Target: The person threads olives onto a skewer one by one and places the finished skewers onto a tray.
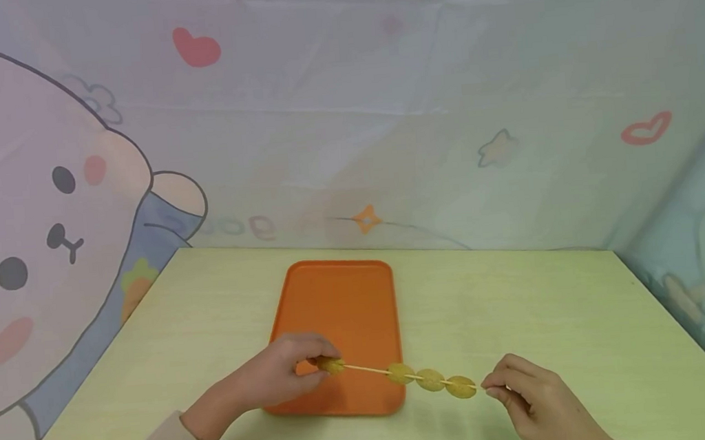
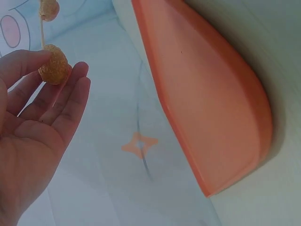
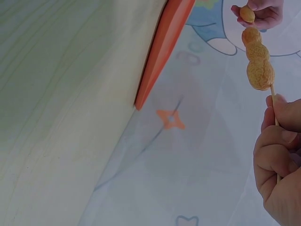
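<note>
My left hand (image 1: pixel 285 372) pinches a golden-brown, rough-skinned oval ball (image 2: pixel 54 65), which looks like a fried one, between thumb and fingers. This ball is at the left end of a thin wooden skewer (image 1: pixel 366 369). Three similar balls (image 1: pixel 430 379) sit close together on the skewer's right part, with a bare stretch of stick between them and the pinched ball. Beyond them, my right hand (image 1: pixel 537 399) grips the stick's other end, fingers curled round it in the right wrist view. The skewer is held nearly level, sloping slightly down to the right. The stick's left tip is hidden.
An orange rectangular tray (image 1: pixel 343 303) lies on the pale wooden table (image 1: pixel 496 312), partly beneath the left hand and skewer in the head view. Behind the table hangs a printed cloth (image 1: pixel 331 111) with a cartoon bear, hearts and stars.
</note>
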`<state>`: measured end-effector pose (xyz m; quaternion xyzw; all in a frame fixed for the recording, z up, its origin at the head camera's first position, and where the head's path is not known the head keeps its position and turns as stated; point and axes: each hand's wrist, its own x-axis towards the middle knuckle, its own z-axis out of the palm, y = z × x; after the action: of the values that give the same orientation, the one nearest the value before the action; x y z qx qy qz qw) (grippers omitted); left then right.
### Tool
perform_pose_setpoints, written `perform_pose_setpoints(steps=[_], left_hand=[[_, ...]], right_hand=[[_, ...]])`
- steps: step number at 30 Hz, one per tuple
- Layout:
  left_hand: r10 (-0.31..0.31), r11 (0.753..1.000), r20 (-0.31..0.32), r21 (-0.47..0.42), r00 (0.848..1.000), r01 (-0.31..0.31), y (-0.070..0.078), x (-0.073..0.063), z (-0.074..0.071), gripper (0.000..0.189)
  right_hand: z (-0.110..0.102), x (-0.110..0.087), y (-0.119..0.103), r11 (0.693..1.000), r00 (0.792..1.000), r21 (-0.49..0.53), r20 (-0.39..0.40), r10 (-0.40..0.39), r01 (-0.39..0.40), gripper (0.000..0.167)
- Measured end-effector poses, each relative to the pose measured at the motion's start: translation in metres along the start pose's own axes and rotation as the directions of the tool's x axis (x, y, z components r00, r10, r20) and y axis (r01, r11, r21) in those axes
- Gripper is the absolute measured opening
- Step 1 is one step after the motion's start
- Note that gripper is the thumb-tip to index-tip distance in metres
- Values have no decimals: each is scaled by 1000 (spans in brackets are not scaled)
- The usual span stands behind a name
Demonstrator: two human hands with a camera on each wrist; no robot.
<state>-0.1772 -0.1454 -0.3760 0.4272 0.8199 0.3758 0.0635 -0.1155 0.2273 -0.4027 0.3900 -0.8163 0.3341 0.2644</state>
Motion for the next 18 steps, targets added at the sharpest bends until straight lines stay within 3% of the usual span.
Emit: perform_pose_setpoints(steps=[11,18], left_hand=[[48,999,-27,-18,998,-49,1,2,5,19],[25,999,-44,-21,999,-26,3,4,6,17]], right_hand=[[0,-1,0,1000,1000,4,4,4,-4,27],[0,0,-1,1000,1000,-8,-4,5,-5,30]])
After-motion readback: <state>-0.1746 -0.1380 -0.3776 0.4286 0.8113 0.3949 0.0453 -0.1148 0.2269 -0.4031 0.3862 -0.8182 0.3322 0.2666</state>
